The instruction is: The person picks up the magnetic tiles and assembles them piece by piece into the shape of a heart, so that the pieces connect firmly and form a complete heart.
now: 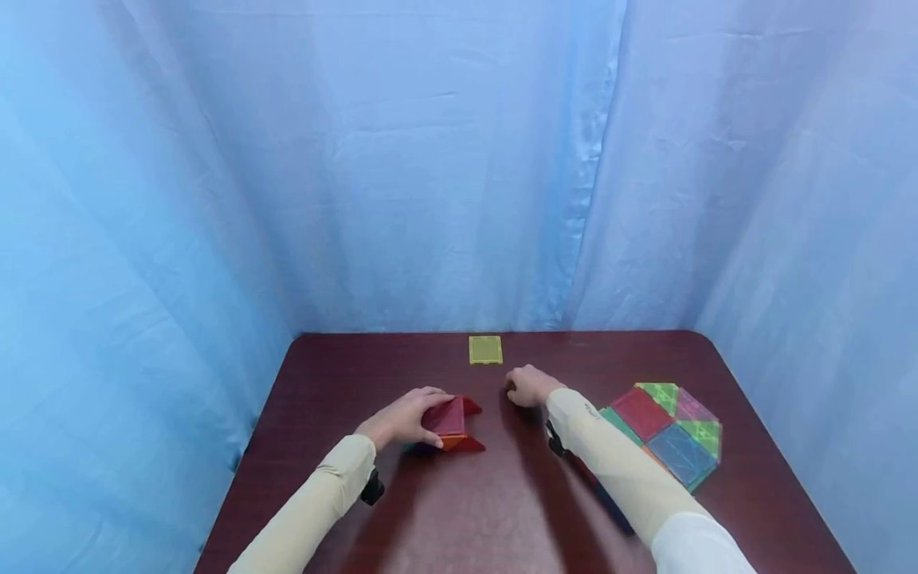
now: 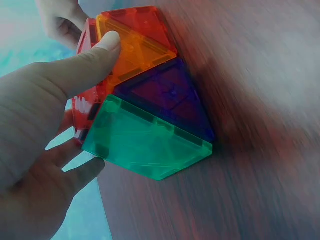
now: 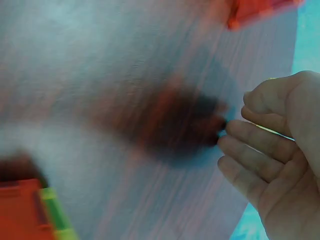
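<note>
My left hand (image 1: 412, 416) grips a small built shape of translucent magnetic tiles (image 1: 446, 418), which stands on the dark red table. In the left wrist view, the thumb presses an orange triangular tile (image 2: 137, 52), and the other fingers reach round the far side. A dark blue triangular tile (image 2: 172, 95) and a green tile (image 2: 150, 142) join on below it, with a red tile (image 2: 150, 25) above. Off to the right, my right hand (image 1: 531, 386) hovers over the table, its fingers loosely bent and nothing in them.
A yellow square tile (image 1: 485, 349) lies near the table's far edge. On the right, partly under my right forearm, lie several joined flat tiles, including a red square (image 1: 642, 413) and a blue square (image 1: 680, 453). Pale blue curtains (image 1: 445, 175) surround the table (image 1: 473, 510).
</note>
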Tool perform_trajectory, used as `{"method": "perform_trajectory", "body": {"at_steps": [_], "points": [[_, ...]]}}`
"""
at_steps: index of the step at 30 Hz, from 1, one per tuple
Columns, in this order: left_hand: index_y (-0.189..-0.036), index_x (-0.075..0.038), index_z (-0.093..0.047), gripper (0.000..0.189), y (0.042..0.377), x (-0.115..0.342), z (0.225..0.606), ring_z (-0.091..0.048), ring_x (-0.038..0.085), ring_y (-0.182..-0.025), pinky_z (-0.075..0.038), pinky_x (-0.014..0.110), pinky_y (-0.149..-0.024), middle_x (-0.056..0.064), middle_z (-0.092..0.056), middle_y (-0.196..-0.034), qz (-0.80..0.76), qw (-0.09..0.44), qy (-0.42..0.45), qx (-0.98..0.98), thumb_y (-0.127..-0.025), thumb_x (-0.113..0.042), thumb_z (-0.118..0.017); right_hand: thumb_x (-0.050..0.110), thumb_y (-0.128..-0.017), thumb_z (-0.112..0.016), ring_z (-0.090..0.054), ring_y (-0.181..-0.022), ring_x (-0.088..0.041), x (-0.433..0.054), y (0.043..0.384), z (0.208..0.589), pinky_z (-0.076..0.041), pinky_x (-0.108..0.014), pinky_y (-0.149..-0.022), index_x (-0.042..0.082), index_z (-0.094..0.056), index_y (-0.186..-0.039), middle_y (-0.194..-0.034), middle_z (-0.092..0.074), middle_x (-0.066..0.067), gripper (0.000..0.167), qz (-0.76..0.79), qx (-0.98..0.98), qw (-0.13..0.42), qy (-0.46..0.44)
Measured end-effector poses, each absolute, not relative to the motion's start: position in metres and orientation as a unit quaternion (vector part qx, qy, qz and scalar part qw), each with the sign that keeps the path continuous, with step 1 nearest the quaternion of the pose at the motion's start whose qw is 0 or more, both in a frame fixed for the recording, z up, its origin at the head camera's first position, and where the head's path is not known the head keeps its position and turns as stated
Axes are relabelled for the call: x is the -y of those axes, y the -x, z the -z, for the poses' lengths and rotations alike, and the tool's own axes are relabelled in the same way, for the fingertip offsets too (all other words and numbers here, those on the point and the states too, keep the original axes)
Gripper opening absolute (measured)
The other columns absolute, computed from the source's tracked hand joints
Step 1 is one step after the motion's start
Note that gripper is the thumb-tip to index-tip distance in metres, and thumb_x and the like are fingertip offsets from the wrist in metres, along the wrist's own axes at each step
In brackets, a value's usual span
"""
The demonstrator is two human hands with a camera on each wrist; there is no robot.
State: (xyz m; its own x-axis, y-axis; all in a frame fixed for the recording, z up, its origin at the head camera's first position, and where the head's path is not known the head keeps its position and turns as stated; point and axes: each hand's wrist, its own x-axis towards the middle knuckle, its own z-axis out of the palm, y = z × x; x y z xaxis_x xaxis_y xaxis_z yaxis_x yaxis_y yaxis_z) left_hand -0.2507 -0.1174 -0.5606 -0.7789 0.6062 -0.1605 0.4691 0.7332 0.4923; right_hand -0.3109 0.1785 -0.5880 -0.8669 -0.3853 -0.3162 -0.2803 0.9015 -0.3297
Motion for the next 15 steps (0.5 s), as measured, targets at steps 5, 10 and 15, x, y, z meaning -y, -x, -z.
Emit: {"method": "perform_trajectory", "body": {"at_steps": [5, 10, 15], "points": [[-0.147, -0.015, -0.053, 0.081, 0.241, 0.145, 0.563, -0.052, 0.029, -0.131, -0.05, 0.05, -0.105, 0.009, -0.054, -0.147, -0.241, 0.149, -0.266, -0.921, -0.077, -0.031, -0.09, 0.014, -0.102, -0.057, -0.062, -0.118, -0.032, -0.166, 0.319, 0.583, -0.053, -0.048, -0.095, 0.0, -0.06, -0.136, -0.132, -0.063, -0.02, 0.038, 0.125, -0.958, 0.202, 0.161], [-0.148, -0.013, -0.052, 0.081, 0.237, 0.158, 0.565, -0.048, 0.033, -0.136, -0.047, 0.054, -0.108, 0.012, -0.051, -0.149, -0.26, 0.14, -0.256, -0.921, -0.077, -0.03, -0.09, 0.018, -0.101, -0.057, -0.043, -0.143, -0.038, -0.152, 0.33, 0.582, -0.04, -0.053, -0.113, -0.001, -0.045, -0.15, -0.154, -0.044, -0.022, 0.053, 0.11, -0.96, 0.209, 0.152], [-0.149, -0.014, -0.051, 0.083, 0.238, 0.161, 0.567, -0.047, 0.033, -0.138, -0.046, 0.053, -0.109, 0.012, -0.05, -0.151, -0.259, 0.138, -0.249, -0.923, -0.077, -0.031, -0.089, 0.024, -0.099, -0.061, -0.037, -0.147, -0.037, -0.138, 0.339, 0.597, -0.035, -0.057, -0.116, 0.005, -0.036, -0.157, -0.159, -0.04, -0.019, 0.065, 0.107, -0.959, 0.213, 0.155]]}}
